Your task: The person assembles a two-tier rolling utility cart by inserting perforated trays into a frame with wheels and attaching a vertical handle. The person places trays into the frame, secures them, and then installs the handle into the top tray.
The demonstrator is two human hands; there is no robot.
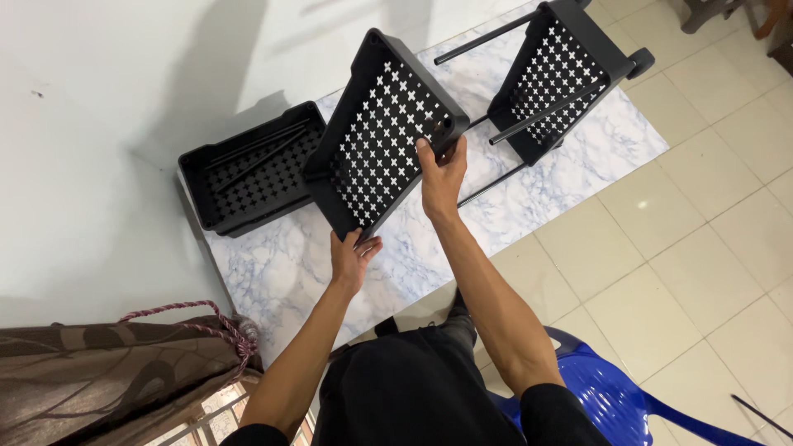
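The black tray [384, 132], a shallow plastic basket with cross-shaped holes through its bottom, is held tilted above the worktop [429, 248], its underside turned toward the camera. The left hand [353, 258] grips the tray's lower near corner, fingers curled under the rim. The right hand [442, 176] is clamped on the right edge near a round socket at the corner, thumb on the face and fingers wrapped behind. The two hands are well apart, one at each end of the tray.

To the left, a second tray [252, 169] lies flat on the worktop with its open side up, and several thin black rods [256, 155] rest inside it. It sits close to the worktop's left edge. To the right, a third tray [557, 78] stands on its side with black poles [487, 37] fitted into its corners and a small wheel [640, 62] at one corner, hanging past the worktop's right edge.

Between the held tray and the near edge, the marble-patterned white and blue surface lies open. The worktop stands against a pale wall [99, 149]. Cream floor tiles [702, 248] spread to the right, a blue plastic chair [611, 396] is under the person, and a brown patterned cloth [107, 372] with a braided cord lies at lower left.
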